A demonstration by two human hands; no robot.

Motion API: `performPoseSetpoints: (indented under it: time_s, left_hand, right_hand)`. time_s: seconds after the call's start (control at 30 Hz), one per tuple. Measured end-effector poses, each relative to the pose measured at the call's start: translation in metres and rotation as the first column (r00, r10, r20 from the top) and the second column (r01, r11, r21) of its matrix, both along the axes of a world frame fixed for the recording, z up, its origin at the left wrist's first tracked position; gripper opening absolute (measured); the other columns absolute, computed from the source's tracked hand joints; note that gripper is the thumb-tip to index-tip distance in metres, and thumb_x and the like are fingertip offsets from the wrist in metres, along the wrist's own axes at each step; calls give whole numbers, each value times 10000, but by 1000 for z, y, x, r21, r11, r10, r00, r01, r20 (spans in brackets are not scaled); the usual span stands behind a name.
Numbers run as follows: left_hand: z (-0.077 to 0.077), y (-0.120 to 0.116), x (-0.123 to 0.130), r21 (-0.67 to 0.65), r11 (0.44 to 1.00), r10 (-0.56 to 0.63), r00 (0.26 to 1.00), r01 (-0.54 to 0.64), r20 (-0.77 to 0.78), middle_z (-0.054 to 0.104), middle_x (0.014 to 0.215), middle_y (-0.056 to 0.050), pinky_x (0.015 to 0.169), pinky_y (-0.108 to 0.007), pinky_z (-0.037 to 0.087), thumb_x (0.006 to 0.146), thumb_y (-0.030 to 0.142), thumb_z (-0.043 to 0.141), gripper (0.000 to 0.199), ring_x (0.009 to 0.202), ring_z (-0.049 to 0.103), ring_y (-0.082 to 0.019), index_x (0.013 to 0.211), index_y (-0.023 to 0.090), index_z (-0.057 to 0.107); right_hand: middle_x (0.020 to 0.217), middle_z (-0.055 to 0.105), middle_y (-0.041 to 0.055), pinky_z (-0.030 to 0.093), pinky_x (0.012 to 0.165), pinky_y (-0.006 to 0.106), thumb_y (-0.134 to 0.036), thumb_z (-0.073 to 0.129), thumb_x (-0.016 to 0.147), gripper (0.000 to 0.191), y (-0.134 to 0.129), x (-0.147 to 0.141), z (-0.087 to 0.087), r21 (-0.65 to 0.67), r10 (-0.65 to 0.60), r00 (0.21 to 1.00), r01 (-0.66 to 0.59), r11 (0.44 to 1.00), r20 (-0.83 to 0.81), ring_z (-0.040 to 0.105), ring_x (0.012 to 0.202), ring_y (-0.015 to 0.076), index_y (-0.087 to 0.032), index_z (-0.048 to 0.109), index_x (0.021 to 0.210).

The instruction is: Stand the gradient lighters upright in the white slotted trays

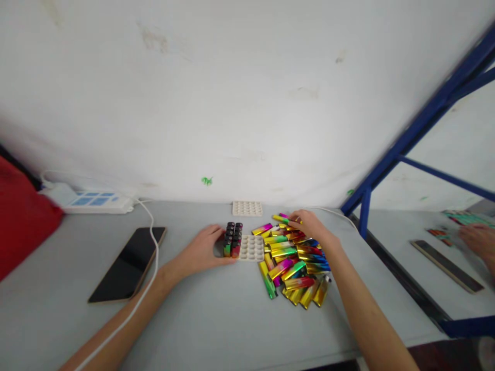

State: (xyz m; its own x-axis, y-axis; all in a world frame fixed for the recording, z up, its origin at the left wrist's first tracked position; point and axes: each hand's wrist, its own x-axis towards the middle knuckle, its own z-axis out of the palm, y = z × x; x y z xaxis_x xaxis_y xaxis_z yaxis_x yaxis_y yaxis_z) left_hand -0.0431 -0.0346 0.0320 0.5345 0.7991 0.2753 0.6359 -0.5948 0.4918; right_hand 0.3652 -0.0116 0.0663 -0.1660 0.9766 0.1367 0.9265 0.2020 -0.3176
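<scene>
A small white tray (252, 248) with rows of round holes lies on the grey table. In its left part, two rows of lighters (232, 239) stand upright with their black tops up. My left hand (201, 251) grips the tray's left end, thumb at the near side and fingers at the far side. To the right of the tray spreads a pile of shiny lighters (288, 252) in gold, green, red, purple and blue. My right hand (309, 226) is at the far side of the pile, its fingers closed on a yellow-green lighter (280, 219); the fingertips are partly hidden.
A second white tray (247, 208) lies by the wall. At left are a black phone (129, 264), a white cable (154, 247) across my left forearm, a power strip (98, 202) and red cloth (25, 216). A blue metal frame (364, 211) stands right; beyond it shows another person's hand (477, 238).
</scene>
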Motion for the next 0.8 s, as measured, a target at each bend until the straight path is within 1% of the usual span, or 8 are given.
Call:
performPoseSetpoints:
  time_s: [0.17, 0.27, 0.33, 0.4, 0.5, 0.57, 0.67, 0.8]
  left_hand:
    - [-2, 0, 0, -11, 1000, 10, 1000, -10, 20, 769, 1204, -121, 1015, -517, 645, 712, 666, 945, 620, 1129, 751, -376, 1119, 243, 746]
    - [-1, 0, 0, 5, 1000, -8, 1000, 8, 19, 768, 1170, -110, 996, -505, 642, 729, 695, 929, 603, 1098, 745, -362, 1080, 242, 740]
    - [0, 0, 1, 13, 1000, -16, 1000, 16, 9, 764, 1167, -110, 996, -503, 638, 740, 707, 921, 599, 1088, 740, -355, 1060, 236, 735]
    - [1, -1, 1, 9, 1000, -15, 1000, 15, 6, 764, 1180, -117, 999, -511, 636, 746, 710, 922, 609, 1096, 740, -360, 1068, 228, 735]
    - [2, -1, 1, -3, 1000, -16, 1000, 16, 5, 770, 1205, -130, 1016, -520, 631, 746, 677, 943, 608, 1132, 745, -375, 1097, 225, 740]
    - [1, -1, 1, 2, 1000, -20, 1000, 20, 1, 774, 1208, -133, 1029, -525, 624, 733, 663, 959, 604, 1143, 747, -384, 1098, 234, 742]
    - [1, -1, 0, 12, 1000, -18, 1000, 18, 4, 776, 1195, -129, 1026, -521, 621, 721, 670, 967, 599, 1135, 749, -386, 1079, 246, 742]
    - [3, -2, 1, -19, 1000, -9, 1000, 9, 9, 772, 1204, -144, 1027, -528, 620, 726, 625, 975, 585, 1137, 741, -388, 1086, 227, 741]
  right_hand:
    - [1098, 828, 144, 607, 987, 391, -173, 768, 959, 69, -5, 4, -5, 33, -11, 998, 13, 999, -59, 794, 1031, 282, -177, 803, 1019]
    - [1137, 801, 124, 629, 972, 416, -301, 794, 956, 141, -13, 1, -6, 81, -30, 942, 60, 995, -335, 798, 946, 254, -201, 762, 1051]
    - [1109, 804, 91, 644, 930, 422, -454, 835, 925, 298, -19, -8, -2, 49, -18, 819, 56, 997, -574, 801, 922, 253, -223, 757, 1095]
    - [1081, 810, 66, 644, 914, 413, -562, 872, 876, 439, -26, -22, 6, -8, -15, 650, 15, 1000, -760, 797, 957, 257, -234, 770, 1148]
    - [1119, 797, 38, 630, 894, 364, -559, 946, 803, 508, -33, -46, 22, -68, -50, 398, -30, 997, -916, 757, 926, 202, -249, 807, 1179]
    - [1096, 779, 19, 617, 868, 330, -510, 1000, 746, 510, -34, -59, 29, -95, -80, 263, -43, 995, -962, 713, 883, 165, -260, 833, 1159]
    - [965, 750, 4, 597, 806, 306, -475, 1049, 680, 529, -33, -75, 27, -147, -136, 135, -79, 986, -981, 665, 827, 151, -255, 854, 1120]
    - [942, 752, 9, 601, 801, 317, -533, 1052, 680, 511, -36, -91, 15, -150, -146, 51, -102, 983, -988, 696, 869, 176, -257, 835, 1051]
